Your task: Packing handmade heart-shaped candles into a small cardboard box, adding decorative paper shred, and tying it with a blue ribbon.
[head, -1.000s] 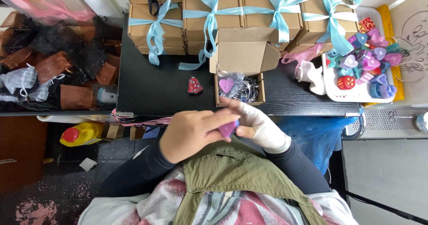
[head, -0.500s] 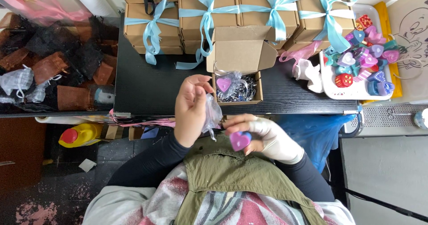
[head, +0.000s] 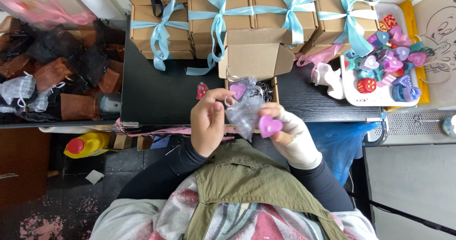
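My left hand (head: 207, 122) pinches the mouth of a small sheer grey pouch (head: 243, 116) just in front of the table edge. My right hand (head: 289, 130), in a white glove, holds a purple heart-shaped piece (head: 270, 125) against the pouch's right side. Behind my hands stands an open cardboard box (head: 255, 59) with another purple heart (head: 237, 91) in a sheer bag inside. A small red piece (head: 202, 91) lies on the black table (head: 156, 95) left of the box.
Closed cardboard boxes tied with light blue ribbon (head: 218, 12) line the back. A white tray (head: 375, 100) of coloured heart pieces sits at the right. A bin of dark and brown pouches (head: 57, 69) is at the left. A yellow bottle (head: 88, 144) stands on the floor.
Both hands rose toward the table edge. The heart moved up from near my lap to the pouch's side, and the pouch now hangs between both hands. The red piece is uncovered again.
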